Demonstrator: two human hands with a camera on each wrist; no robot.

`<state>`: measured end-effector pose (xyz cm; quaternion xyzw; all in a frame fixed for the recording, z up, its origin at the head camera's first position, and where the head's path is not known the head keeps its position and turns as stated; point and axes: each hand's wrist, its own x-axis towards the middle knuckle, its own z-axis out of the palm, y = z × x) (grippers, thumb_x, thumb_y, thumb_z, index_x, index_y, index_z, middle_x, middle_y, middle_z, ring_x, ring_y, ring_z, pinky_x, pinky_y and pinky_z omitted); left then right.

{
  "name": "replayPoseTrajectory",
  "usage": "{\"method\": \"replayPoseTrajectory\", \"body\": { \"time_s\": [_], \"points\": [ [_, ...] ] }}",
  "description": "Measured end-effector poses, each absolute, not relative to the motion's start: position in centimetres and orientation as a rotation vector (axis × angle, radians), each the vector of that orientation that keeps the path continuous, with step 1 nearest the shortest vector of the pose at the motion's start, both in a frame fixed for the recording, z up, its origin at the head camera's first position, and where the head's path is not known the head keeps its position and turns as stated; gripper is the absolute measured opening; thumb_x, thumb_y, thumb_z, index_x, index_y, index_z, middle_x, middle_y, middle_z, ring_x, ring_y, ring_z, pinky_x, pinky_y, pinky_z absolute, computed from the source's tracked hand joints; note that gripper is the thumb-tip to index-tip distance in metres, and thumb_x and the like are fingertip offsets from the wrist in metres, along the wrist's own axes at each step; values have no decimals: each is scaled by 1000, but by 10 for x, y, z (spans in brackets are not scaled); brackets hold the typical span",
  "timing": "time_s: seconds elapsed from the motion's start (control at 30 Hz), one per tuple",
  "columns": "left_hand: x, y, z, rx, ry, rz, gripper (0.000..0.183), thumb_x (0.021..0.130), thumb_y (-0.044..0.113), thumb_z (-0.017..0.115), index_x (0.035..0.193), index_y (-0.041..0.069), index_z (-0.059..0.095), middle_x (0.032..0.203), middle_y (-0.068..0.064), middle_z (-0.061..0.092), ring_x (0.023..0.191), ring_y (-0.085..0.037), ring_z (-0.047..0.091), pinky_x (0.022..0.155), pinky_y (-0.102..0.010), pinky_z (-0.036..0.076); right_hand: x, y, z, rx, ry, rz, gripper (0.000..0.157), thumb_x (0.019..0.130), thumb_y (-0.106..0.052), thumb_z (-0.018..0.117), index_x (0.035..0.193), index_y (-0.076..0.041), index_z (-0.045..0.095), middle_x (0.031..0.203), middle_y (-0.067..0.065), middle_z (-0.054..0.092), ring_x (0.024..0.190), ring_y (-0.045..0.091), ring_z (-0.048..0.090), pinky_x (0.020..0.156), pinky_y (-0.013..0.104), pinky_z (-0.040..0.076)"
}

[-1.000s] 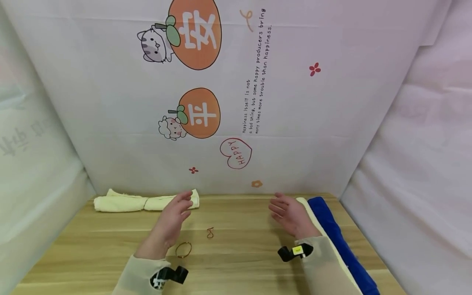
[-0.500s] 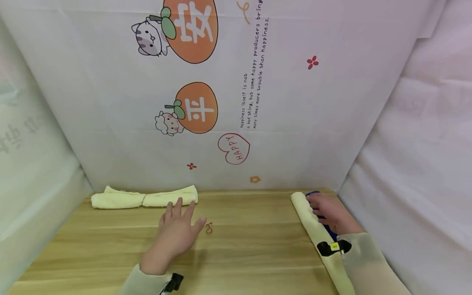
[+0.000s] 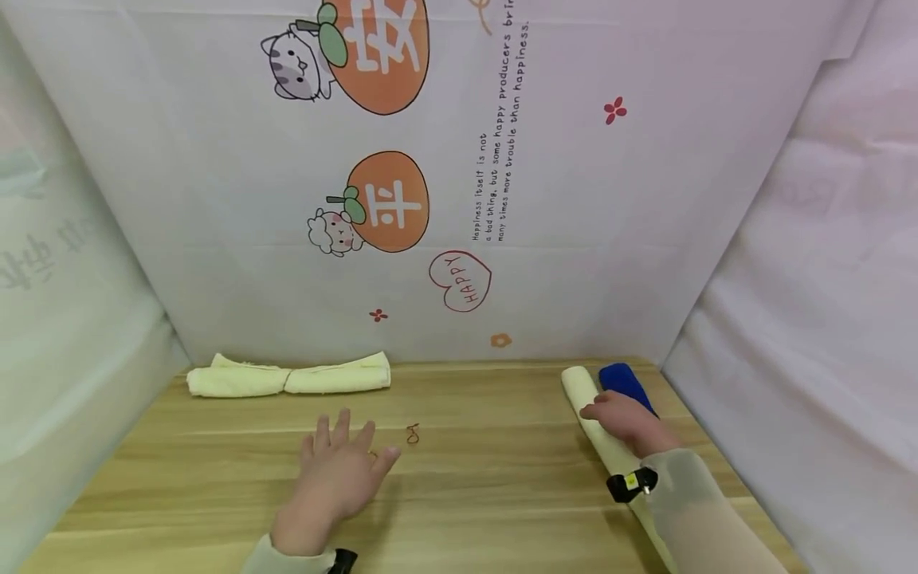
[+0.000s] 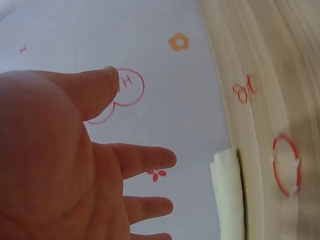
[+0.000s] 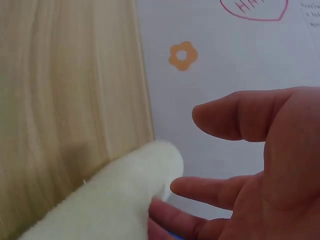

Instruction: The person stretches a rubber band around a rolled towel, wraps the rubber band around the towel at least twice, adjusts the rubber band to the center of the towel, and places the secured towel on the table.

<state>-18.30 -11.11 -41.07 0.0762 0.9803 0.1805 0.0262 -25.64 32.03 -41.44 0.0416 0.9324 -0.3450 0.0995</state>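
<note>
A cream rolled cloth [image 3: 604, 438] lies on the right side of the tabletop [image 3: 488, 478], slanting from near the far edge down toward the near right. The right hand [image 3: 631, 421] is at it: in the right wrist view the thumb stands clear of the cloth, the index fingertip is by its end, and the lower fingers reach against its right side (their tips are partly hidden, but no curled grip shows). Just right of it lies a blue roll [image 3: 625, 384], partly covered by the hand.

The left hand [image 3: 340, 478] is over the left half of the tabletop, fingers and thumb spread wide and holding nothing. Just right of its fingertips lies a small twisted red loop [image 3: 412, 434]; a thin red hoop [image 4: 299, 175], mostly covered by the hand in the head view, lies nearby. Along the far left edge rests a second cream roll [image 3: 240, 382], cinched near its middle by a thin tie [image 3: 288, 380].

Behind stands a white backdrop [image 3: 559, 279] printed with oranges [image 3: 416, 183], a HAPPY heart [image 3: 460, 281] and small flowers [image 3: 500, 340].
</note>
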Motion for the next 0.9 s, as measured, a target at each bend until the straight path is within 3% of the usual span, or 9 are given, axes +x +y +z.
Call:
{"method": "replayPoseTrajectory", "body": {
  "time_s": [0.17,0.27,0.43,0.57,0.7,0.9],
  "points": [
    [-180,-104,-412,288,3021,610,87,96,72,30,147,3,48,158,-31,13,142,-56,-2,108,-72,0,-258,310,-424,118,2852,-889,69,90,-23,64,139,19,39,137,38,44,113,46,52,91,55,45],
    [-179,-104,-414,279,3023,622,84,98,70,33,144,3,51,157,-32,15,141,-57,0,108,-72,0,-262,301,-434,94,2919,-758,69,85,-19,70,135,19,42,122,35,55,97,38,58,83,51,49],
    [-177,-106,-414,278,3011,616,82,98,69,34,142,3,54,156,-33,18,141,-58,4,107,-73,2,-262,276,-440,37,2967,-635,58,79,-15,76,123,14,52,94,17,63,75,27,57,68,44,50],
    [-175,-106,-411,284,3003,622,80,98,68,37,141,3,54,156,-33,19,141,-58,4,108,-72,2,-258,258,-440,94,2996,-541,53,78,-9,71,123,12,52,90,17,57,77,31,54,69,49,49],
    [-173,-106,-408,290,2989,633,80,98,67,38,142,3,54,157,-32,19,141,-57,3,108,-72,1,-256,247,-444,179,3009,-436,52,86,-3,62,132,13,45,98,25,53,86,38,54,75,58,49],
    [-171,-107,-404,298,2972,655,77,98,65,42,141,2,55,156,-32,19,141,-57,4,108,-72,1,-265,258,-442,49,2998,-481,30,84,-1,64,111,8,55,85,16,57,73,30,55,67,46,49]
  ]
}}
